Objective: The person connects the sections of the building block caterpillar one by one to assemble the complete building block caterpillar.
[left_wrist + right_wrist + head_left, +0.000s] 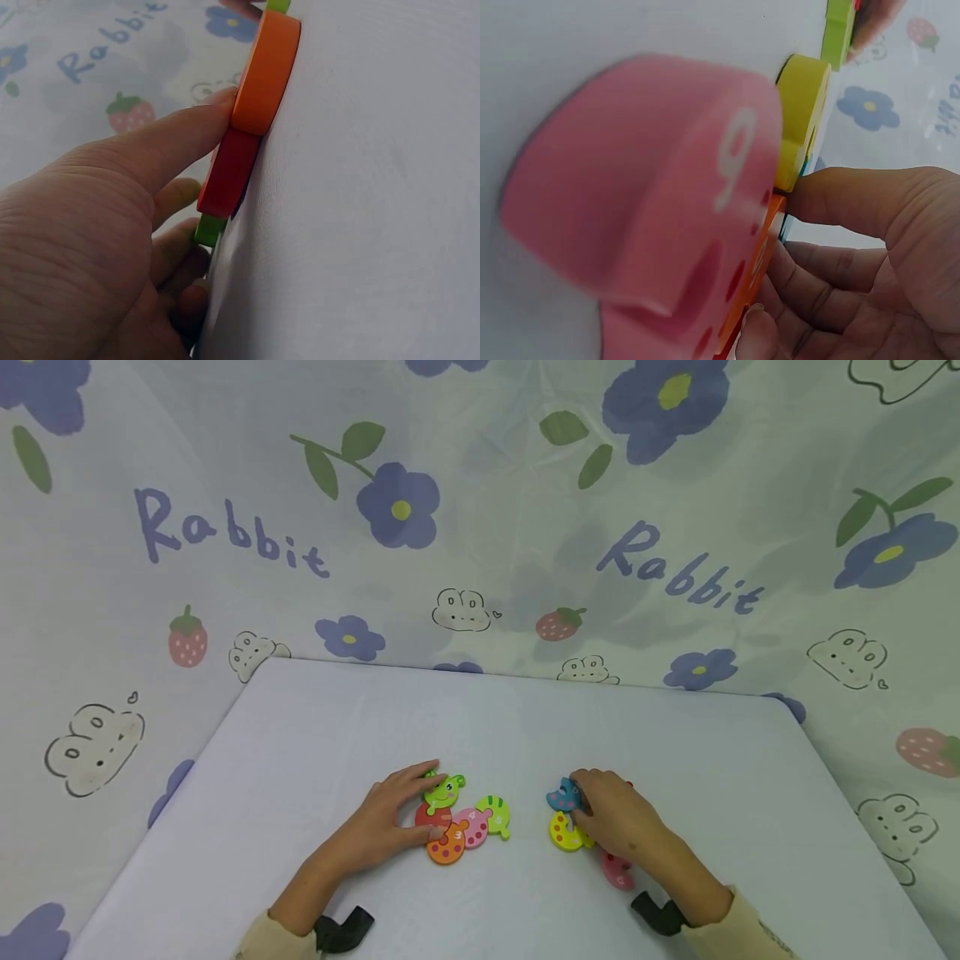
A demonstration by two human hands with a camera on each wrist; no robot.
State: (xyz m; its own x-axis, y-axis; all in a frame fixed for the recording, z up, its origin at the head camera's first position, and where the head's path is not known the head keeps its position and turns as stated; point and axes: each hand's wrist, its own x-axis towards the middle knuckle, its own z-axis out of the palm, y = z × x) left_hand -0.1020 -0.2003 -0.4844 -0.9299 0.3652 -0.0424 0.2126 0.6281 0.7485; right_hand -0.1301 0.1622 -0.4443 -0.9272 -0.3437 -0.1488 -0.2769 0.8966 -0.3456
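My left hand lies over a joined row of caterpillar puzzle pieces, thumb on the orange piece beside the red piece. Its fingertips touch the green head piece. A pink piece and a striped green piece continue the row. My right hand pinches a blue spotted piece near a yellow piece. Close to its wrist lies a numbered pink piece; an orange piece is partly hidden by the fingers.
A white-covered table lies under both hands. Behind it hangs a patterned curtain with flowers and rabbits. Black curved pieces show at the left wrist and the right wrist.
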